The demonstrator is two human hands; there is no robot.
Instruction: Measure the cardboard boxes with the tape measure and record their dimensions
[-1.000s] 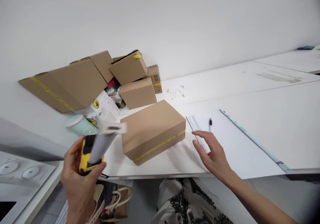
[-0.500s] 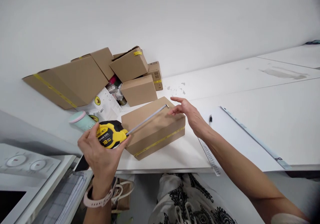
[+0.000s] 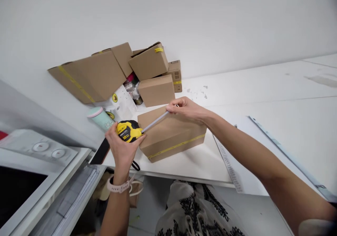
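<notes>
My left hand [image 3: 121, 149] grips a yellow and black tape measure [image 3: 129, 131] at the near left corner of a brown cardboard box [image 3: 173, 137] with a yellow tape band. The metal tape blade [image 3: 155, 121] runs from the case along the box's top left edge. My right hand [image 3: 184, 109] pinches the blade's end at the box's far corner. The box lies on a white table [image 3: 263, 99].
A pile of cardboard boxes [image 3: 116, 71] leans on the wall behind, with a mint cup [image 3: 101, 118] and white packets beside it. A white sheet with a printed list [image 3: 229, 162] lies right of the box. A white appliance [image 3: 39, 158] stands at the left.
My right hand moved from the paper to the box's far corner and took the blade's end. My left hand brought the tape measure down to the box's near corner, blade pulled out.
</notes>
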